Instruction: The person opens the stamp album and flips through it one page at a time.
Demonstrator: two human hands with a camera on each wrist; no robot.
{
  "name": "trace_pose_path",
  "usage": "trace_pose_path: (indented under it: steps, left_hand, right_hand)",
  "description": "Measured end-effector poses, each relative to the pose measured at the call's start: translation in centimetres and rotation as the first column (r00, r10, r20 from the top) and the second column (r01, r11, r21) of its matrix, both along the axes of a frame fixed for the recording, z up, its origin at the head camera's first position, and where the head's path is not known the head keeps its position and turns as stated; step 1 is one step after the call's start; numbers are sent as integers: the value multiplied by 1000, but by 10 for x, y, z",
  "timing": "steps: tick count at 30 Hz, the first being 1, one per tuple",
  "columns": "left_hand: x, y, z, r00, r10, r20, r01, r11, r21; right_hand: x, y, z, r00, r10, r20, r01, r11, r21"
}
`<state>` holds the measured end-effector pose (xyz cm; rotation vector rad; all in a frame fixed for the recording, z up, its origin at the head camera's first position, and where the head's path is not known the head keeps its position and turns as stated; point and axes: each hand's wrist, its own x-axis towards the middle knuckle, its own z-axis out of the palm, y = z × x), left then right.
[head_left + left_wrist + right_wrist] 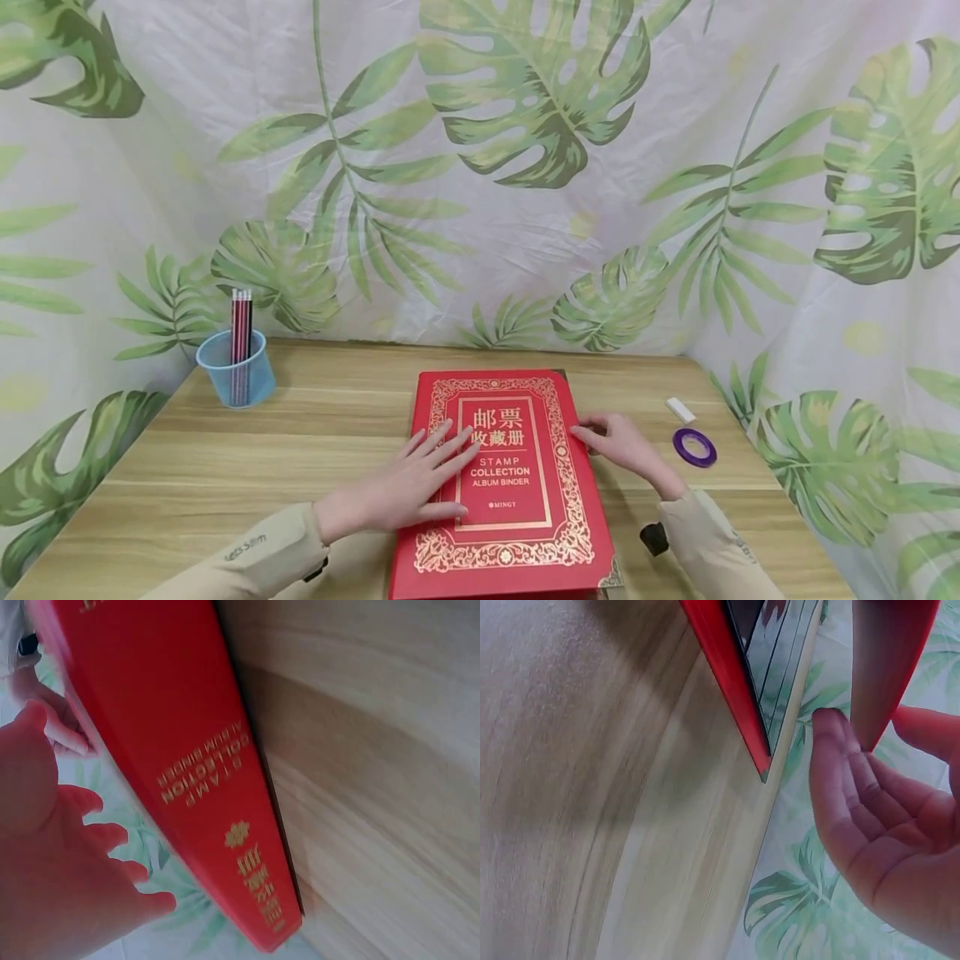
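Observation:
A red stamp album [501, 483] with gold lettering and an ornate gold border lies on the table. My left hand [405, 492] rests on the left part of its front cover, fingers straight and spread. The right hand [626, 448] is at the cover's right edge. In the right wrist view, that hand [885, 817] pinches the raised cover [889, 660] between thumb and fingers, and black pages with clear sleeves [780, 682] show below it. The left wrist view shows the album's spine [172, 712] with gold text, beside the left hand [75, 855].
On the wooden table [337, 400], a blue translucent cup [255, 379] holding several pencils [242, 325] stands at the back left. A white eraser-like block [681, 409] and a purple ring-shaped roll [684, 448] lie to the right. A leaf-patterned cloth [360, 208] hangs behind.

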<state>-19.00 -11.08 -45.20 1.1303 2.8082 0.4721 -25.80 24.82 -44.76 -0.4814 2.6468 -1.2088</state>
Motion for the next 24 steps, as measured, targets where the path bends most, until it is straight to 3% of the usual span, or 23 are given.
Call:
trace_pose_path:
  steps: [6, 15, 20, 24]
  left_hand:
    - [3, 0, -1, 999, -29, 42, 30, 999, -20]
    - [3, -6, -1, 995, -34, 94, 26, 996, 84]
    - [4, -13, 5, 990, -30, 138, 8, 988, 155]
    - [7, -19, 8, 985, -8, 174, -24, 983, 184]
  right_hand:
    - [-1, 0, 10, 994, -11, 112, 24, 993, -118]
    - [0, -9, 37, 982, -8, 188, 57, 965, -258]
    - [2, -20, 47, 986, -9, 165, 70, 926, -372]
    - [5, -33, 51, 994, 45, 96, 11, 858, -514]
